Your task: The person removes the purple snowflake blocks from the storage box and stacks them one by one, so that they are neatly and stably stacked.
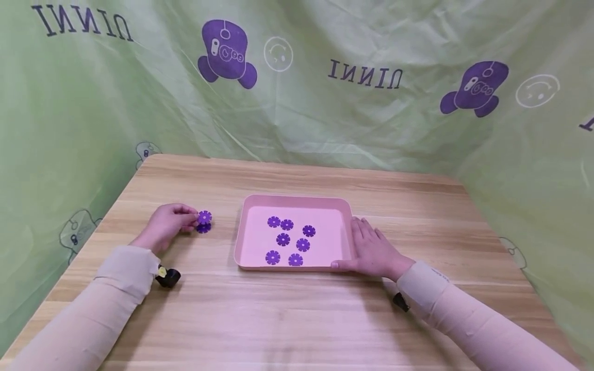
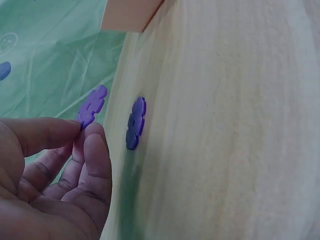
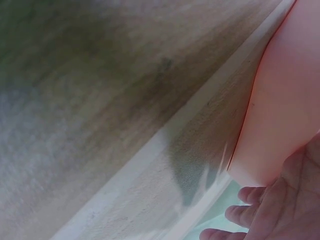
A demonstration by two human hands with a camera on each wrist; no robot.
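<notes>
My left hand (image 1: 169, 222) pinches a purple notched plastic disc (image 1: 204, 217) between thumb and fingertips, left of the tray. In the left wrist view the pinched disc (image 2: 93, 106) is tilted and raised off the table. A second purple disc (image 2: 137, 122) lies on the wood just below it. The pink tray (image 1: 297, 202) sits mid-table with several similar discs (image 1: 283, 239) spread flat inside. My right hand (image 1: 377, 251) rests against the tray's right wall, fingers extended, thumb at the front rim. The right wrist view shows its fingers beside the tray's outer wall (image 3: 285, 95).
The wood-grain table (image 1: 287, 319) runs under both forearms. A green printed curtain (image 1: 297, 118) hangs behind it and along both sides. A small black device (image 1: 168, 278) is at the left wrist, another black device (image 1: 401, 302) at the right wrist.
</notes>
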